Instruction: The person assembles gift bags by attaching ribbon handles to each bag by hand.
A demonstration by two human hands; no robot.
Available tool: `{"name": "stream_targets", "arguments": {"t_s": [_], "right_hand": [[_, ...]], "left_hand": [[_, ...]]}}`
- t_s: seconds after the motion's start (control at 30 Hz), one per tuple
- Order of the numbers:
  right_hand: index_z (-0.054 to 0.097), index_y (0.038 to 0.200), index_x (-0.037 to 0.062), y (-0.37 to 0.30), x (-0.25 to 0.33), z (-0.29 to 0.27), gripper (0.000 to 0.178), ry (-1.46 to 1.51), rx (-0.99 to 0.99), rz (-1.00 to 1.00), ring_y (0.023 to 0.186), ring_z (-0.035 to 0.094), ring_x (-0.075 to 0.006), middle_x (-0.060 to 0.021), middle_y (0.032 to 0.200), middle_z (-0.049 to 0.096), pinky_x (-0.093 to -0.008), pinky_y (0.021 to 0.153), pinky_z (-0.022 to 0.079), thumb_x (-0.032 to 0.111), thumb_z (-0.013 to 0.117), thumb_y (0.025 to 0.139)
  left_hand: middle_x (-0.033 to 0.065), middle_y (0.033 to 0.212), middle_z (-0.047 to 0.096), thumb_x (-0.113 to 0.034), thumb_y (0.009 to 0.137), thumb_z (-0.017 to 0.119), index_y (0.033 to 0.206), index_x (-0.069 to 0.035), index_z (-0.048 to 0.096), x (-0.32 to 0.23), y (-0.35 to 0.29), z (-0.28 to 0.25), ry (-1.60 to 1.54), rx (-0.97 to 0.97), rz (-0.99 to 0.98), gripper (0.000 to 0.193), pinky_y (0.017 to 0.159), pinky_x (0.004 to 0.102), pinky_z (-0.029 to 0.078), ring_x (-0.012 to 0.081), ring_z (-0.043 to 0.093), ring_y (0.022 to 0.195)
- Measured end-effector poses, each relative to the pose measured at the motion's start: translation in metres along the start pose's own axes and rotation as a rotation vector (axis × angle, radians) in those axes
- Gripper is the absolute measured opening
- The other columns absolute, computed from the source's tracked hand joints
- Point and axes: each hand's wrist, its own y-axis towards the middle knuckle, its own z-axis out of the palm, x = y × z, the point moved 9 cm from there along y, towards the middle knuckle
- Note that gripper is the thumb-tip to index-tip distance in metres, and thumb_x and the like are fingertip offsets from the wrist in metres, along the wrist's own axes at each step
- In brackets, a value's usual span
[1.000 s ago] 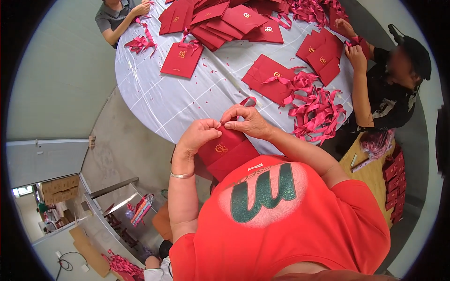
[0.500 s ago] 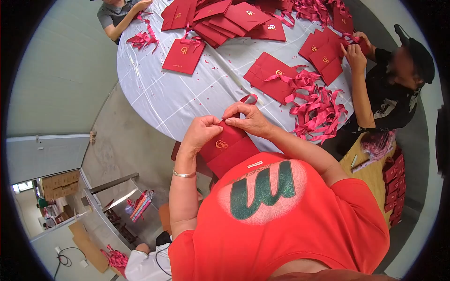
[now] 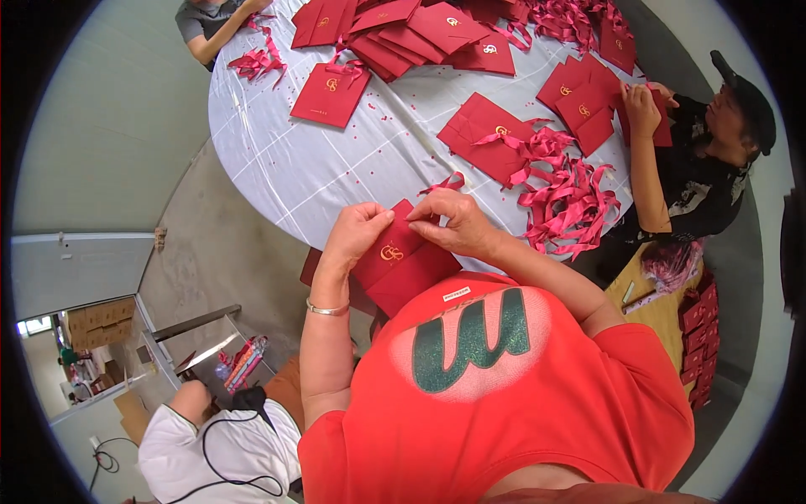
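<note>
Both left hand (image 3: 354,239) and right hand (image 3: 457,223) have drawn slightly apart; the left pinches the red bag (image 3: 407,273), the right's hold I cannot tell

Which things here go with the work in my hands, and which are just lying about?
With the job:
red bag in your left hand
pink ribbon beyond your right hand
probably the loose pink ribbons and piled red bags

Apparently just lying about:
cardboard boxes, far left
black cable, far lower left
</note>
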Motion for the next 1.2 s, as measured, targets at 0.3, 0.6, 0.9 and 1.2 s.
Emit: {"name": "stream_targets", "arguments": {"t_s": [0.3, 0.6, 0.9, 1.2], "right_hand": [[0.066, 0.082, 0.0055, -0.003, 0.007, 0.013, 0.010, -0.087, 0.004, -0.056, 0.071, 0.062, -0.0242, -0.0082, 0.077, 0.065, -0.0335, 0.063, 0.048, 0.005, 0.072, 0.074], [0.063, 0.080, 0.0056, 0.001, 0.008, 0.015, 0.008, -0.184, -0.033, -0.007, 0.071, 0.063, -0.0278, -0.0100, 0.076, 0.063, -0.0369, 0.061, 0.049, 0.009, 0.069, 0.075], [0.064, 0.079, 0.0043, 0.018, 0.011, 0.020, 0.008, -0.335, 0.015, 0.007, 0.068, 0.064, -0.0301, -0.0134, 0.074, 0.063, -0.0367, 0.059, 0.050, 0.010, 0.068, 0.076], [0.065, 0.074, 0.0039, 0.024, 0.021, 0.015, 0.016, -0.321, 0.114, 0.093, 0.060, 0.061, -0.0268, -0.0115, 0.068, 0.061, -0.0362, 0.057, 0.048, 0.014, 0.076, 0.071]], "left_hand": [[-0.0045, 0.070, 0.057, -0.013, 0.091, 0.055, 0.081, -0.001, 0.064, 0.006, -0.002, 0.001, 0.012, 0.030, -0.064, 0.019, 0.052, 0.0210, 0.040, 0.0034, 0.047, 0.060], [-0.0035, 0.072, 0.057, -0.011, 0.090, 0.054, 0.086, 0.001, 0.064, -0.006, -0.008, 0.006, 0.082, 0.018, 0.009, 0.016, 0.055, 0.0218, 0.042, 0.0044, 0.048, 0.063], [0.0042, 0.073, 0.062, -0.010, 0.087, 0.054, 0.087, 0.002, 0.064, -0.021, 0.000, 0.003, 0.176, 0.015, 0.142, 0.017, 0.061, 0.0269, 0.046, 0.0101, 0.054, 0.068], [0.0184, 0.084, 0.067, -0.013, 0.079, 0.053, 0.089, 0.001, 0.067, -0.024, -0.001, 0.012, 0.401, 0.020, 0.334, 0.023, 0.073, 0.0348, 0.050, 0.0228, 0.064, 0.079]]}}
